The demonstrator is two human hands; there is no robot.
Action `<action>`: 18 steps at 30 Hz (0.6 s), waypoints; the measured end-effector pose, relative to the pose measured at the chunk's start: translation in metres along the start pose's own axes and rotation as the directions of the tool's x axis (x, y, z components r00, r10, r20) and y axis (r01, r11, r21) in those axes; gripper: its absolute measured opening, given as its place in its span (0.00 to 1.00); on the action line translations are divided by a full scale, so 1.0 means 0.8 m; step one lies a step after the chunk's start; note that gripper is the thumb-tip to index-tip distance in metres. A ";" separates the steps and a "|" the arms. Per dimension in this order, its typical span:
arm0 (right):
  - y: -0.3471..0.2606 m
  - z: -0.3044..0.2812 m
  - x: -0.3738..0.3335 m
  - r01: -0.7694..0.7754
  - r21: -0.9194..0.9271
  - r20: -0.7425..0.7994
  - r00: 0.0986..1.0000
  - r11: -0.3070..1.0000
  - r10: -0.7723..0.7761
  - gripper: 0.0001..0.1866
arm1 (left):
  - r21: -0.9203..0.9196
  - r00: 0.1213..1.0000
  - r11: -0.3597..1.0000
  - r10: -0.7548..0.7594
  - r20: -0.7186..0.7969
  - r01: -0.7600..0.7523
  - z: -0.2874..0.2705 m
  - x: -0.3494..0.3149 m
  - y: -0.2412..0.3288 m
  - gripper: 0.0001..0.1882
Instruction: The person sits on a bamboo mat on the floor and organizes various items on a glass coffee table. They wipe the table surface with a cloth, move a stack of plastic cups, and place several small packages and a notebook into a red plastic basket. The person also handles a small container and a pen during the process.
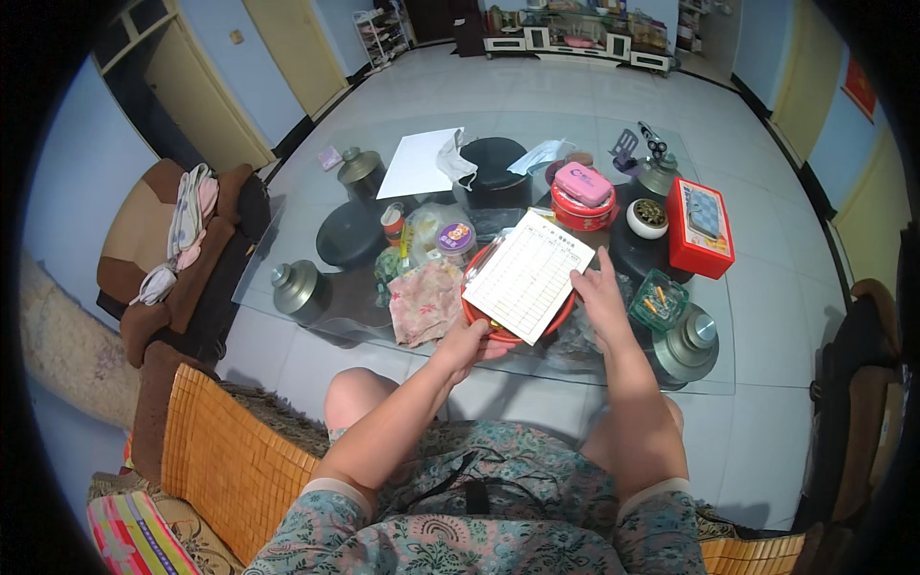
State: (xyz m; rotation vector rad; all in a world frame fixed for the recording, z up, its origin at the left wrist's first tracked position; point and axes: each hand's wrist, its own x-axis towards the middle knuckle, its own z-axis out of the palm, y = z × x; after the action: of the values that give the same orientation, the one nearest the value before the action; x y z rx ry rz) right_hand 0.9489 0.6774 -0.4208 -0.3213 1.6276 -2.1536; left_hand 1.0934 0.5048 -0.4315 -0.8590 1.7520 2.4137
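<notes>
A printed paper form (530, 273) with a ruled grid lies tilted across a round red tray (566, 314), covering most of it. At the tray's near left edge my left hand (463, 347) is closed, with the thumb by the form's lower edge and the fingers underneath. My right hand (602, 295) is at the form's right edge, its thumb touching the paper. The right index finger is stretched out, apart from the thumb; the other right fingers are partly hidden. Beside the tray on the left are a pink floral cloth (425, 304) and a purple-lidded jar (456, 241).
The glass table (383, 333) has metal legs (301, 289). On it are a green ashtray (659, 300), a red box (700, 228), a pink case (583, 184) on a red tin, a white sheet (414, 165), face masks (458, 158) and scissors (653, 140). A brown sofa (168, 240) stands left.
</notes>
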 end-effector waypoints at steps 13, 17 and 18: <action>0.016 0.117 -0.082 0.402 -0.201 0.501 0.826 0.893 -0.259 0.39 | -0.064 0.985 0.985 0.154 -0.078 -0.159 -0.105 -0.158 0.045 0.25; 0.043 0.192 -0.108 0.511 -0.292 0.632 0.738 0.809 -0.237 0.38 | -0.031 0.954 0.986 0.151 -0.259 -0.164 -0.162 -0.228 0.025 0.25; 0.058 0.216 -0.115 0.462 -0.209 0.665 0.713 0.862 -0.221 0.38 | -0.048 0.949 0.984 0.154 -0.277 -0.174 -0.184 -0.242 0.012 0.25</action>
State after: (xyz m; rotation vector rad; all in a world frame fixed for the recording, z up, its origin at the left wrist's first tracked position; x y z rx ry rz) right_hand 1.1125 0.5611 -0.4096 -1.4085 1.6144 -1.6536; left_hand 1.3146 0.4255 -0.3667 -1.1467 1.9074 2.5819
